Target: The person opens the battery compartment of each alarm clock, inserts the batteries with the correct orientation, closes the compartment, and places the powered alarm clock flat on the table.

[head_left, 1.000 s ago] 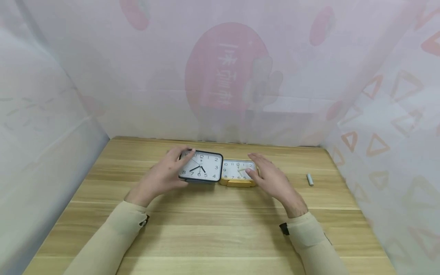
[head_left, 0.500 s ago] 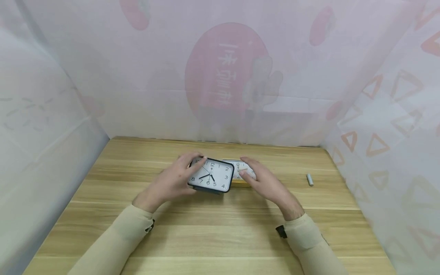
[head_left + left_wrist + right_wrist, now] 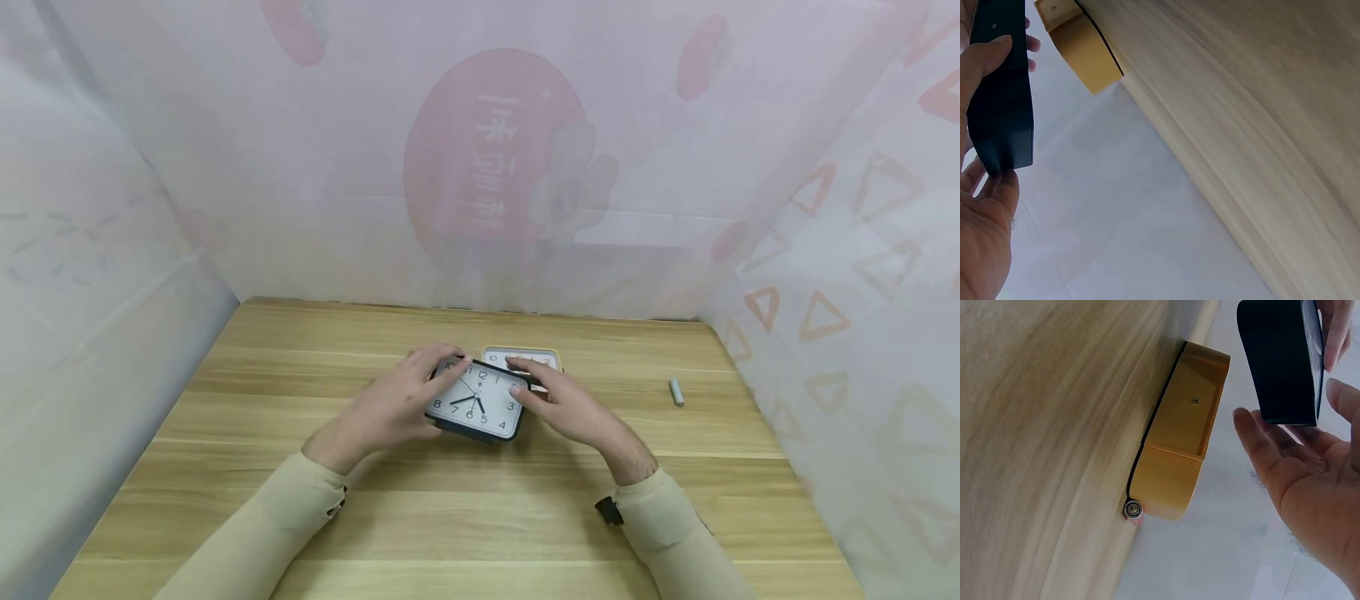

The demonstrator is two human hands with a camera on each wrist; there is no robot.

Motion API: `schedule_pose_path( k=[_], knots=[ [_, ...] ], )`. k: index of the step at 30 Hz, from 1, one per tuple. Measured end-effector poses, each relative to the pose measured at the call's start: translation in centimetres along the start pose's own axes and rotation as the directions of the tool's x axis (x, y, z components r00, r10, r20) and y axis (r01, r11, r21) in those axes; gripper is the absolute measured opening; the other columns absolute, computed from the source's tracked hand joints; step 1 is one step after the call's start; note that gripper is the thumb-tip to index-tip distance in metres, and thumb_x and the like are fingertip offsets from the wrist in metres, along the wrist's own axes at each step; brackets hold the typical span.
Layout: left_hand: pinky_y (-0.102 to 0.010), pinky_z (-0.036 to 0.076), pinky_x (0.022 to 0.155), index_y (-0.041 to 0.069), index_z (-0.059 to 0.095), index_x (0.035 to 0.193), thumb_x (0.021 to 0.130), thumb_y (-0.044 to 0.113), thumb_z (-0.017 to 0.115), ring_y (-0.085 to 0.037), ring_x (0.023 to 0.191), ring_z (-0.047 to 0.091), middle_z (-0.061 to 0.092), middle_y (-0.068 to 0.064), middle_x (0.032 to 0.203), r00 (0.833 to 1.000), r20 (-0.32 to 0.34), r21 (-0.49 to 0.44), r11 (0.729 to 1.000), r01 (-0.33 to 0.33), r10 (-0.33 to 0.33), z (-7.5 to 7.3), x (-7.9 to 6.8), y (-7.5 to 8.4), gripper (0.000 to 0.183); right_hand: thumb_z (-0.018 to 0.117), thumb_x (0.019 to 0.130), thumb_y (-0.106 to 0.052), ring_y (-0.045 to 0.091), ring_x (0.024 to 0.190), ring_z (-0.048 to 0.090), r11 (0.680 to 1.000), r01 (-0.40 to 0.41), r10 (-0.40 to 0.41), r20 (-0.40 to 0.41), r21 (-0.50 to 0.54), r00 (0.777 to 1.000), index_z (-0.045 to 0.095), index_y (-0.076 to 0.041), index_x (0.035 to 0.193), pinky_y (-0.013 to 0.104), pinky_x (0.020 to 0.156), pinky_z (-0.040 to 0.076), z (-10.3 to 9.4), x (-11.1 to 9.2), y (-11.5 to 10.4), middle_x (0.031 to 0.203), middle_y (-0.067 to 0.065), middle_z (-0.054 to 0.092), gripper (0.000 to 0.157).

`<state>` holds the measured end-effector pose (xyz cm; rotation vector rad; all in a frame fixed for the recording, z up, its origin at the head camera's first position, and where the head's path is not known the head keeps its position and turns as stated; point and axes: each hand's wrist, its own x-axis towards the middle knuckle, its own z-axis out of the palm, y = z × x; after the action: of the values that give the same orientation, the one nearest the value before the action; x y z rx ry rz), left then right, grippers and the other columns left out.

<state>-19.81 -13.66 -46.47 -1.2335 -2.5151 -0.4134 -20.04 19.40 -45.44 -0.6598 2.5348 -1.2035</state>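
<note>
A black-framed alarm clock [image 3: 489,408] with a white face is tilted back in my left hand [image 3: 386,408]. Left fingers lie over its upper left edge. From the left wrist view, the clock's dark casing [image 3: 1004,119] shows a thumb against it and fingertips at its end. My right hand [image 3: 573,412] has its fingers at the clock's upper right corner, the thumb overlapping the face in the head view. Seen from the right wrist, these fingers are spread around the clock's end. Behind stands a yellow-framed alarm clock [image 3: 495,357], partly hidden by the black one and right fingers.
A small grey battery [image 3: 677,392] lies on the wooden table [image 3: 480,517] to the right. Printed white cloth walls [image 3: 337,233] enclose the table at the back and both sides.
My left hand has carried the black clock right and nearer to me, turning it slightly clockwise. My right hand has moved left from the yellow clock to the black clock's right corner.
</note>
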Motion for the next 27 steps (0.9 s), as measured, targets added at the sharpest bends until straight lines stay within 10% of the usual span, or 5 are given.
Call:
schedule_pose_path(
  k=[20, 27],
  knots=[
    [-0.057, 0.050, 0.138, 0.014, 0.041, 0.184, 0.088, 0.038, 0.107, -0.040, 0.173, 0.048, 0.042, -0.015, 0.189, 0.997, -0.003, -0.102, 0.992, 0.072, -0.073, -0.07, -0.02, 0.06, 0.119, 0.065, 0.122, -0.021, 0.023, 0.113, 0.071, 0.995, -0.011, 0.028, -0.160, 0.104, 0.987, 0.071, -0.011, 0.162, 0.024, 0.088, 0.062, -0.04, 0.26, 0.47, 0.147, 0.021, 0.076, 0.041],
    [-0.064, 0.046, 0.139, 0.024, 0.029, 0.189, 0.108, 0.045, 0.087, -0.043, 0.175, 0.045, 0.034, -0.011, 0.195, 0.957, 0.050, -0.313, 0.906, 0.285, -0.285, -0.47, -0.15, -0.16, 0.101, 0.065, 0.122, -0.018, 0.025, 0.119, 0.073, 0.986, -0.014, 0.049, -0.211, 0.164, 0.976, 0.070, -0.009, 0.163, 0.021, 0.092, 0.062, -0.02, 0.41, 0.56, 0.155, 0.022, 0.074, 0.042]
  ],
)
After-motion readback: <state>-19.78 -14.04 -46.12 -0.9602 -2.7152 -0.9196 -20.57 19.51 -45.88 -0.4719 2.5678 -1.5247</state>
